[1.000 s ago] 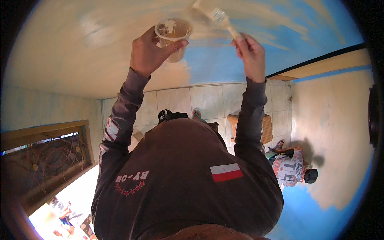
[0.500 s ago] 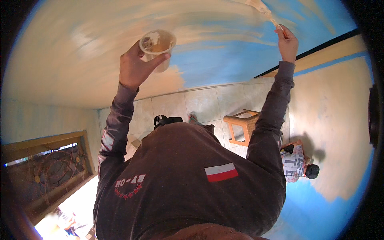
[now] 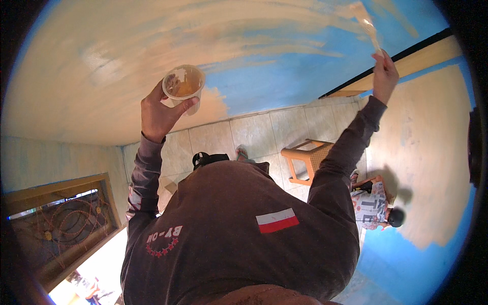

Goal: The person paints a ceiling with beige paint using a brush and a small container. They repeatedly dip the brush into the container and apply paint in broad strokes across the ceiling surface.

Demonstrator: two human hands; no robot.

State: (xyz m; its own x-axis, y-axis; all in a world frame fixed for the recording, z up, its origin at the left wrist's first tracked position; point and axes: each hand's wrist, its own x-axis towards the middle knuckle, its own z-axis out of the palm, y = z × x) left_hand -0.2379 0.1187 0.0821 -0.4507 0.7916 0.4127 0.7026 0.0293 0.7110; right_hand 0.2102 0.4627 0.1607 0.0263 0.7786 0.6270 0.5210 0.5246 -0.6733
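Observation:
My left hand grips a clear plastic cup from its side, the thumb across the near wall. Beige paint shows inside the cup. My right hand is raised at the upper right, its fingers wrapped round the handle of a paintbrush. The brush head is coated in beige and lies over the wall, which is part beige, part bright blue with streaky strokes. Whether the bristles press on the wall I cannot tell.
A tan plastic stool stands on the tiled floor below my right arm. Another person is low by the right-hand wall, also part beige and blue. A wood-framed opening with a metal grille is at left.
My right hand and the paintbrush have shifted right and down in the picture. My left hand has lowered with the cup and come slightly left. The view has tilted a little.

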